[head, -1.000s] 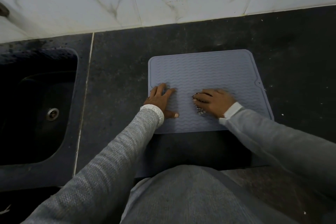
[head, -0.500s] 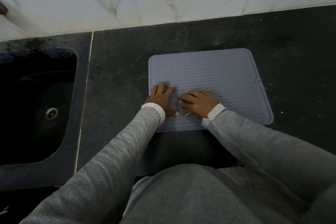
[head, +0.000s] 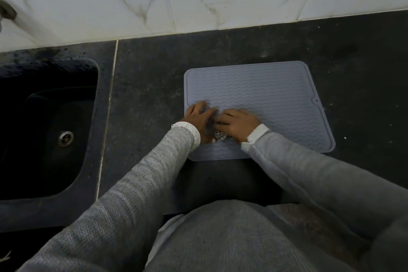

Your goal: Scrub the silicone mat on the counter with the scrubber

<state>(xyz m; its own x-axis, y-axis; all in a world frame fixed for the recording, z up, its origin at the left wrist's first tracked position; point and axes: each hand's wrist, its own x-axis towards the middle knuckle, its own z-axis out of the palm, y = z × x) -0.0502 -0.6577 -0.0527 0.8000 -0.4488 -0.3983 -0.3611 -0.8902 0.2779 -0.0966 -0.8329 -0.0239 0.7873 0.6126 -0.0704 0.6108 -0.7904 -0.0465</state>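
A grey-blue silicone mat point(head: 265, 95) with wavy ridges lies flat on the dark counter point(head: 143, 95). My left hand point(head: 196, 117) presses flat on the mat's near left part, fingers spread. My right hand point(head: 238, 123) is right beside it, touching it, and closed over a metallic scrubber point(head: 219, 137). Only a small patch of the scrubber shows under the palm. Both hands are blurred by motion.
A dark sink point(head: 44, 128) with a metal drain point(head: 65, 138) sits to the left of the mat. A white marble-tiled wall point(head: 198, 0) runs along the back. Bare dark counter lies to the right of the mat.
My right hand has slid the scrubber leftward across the mat's near edge until it meets my left hand. The left hand and the mat have stayed in place.
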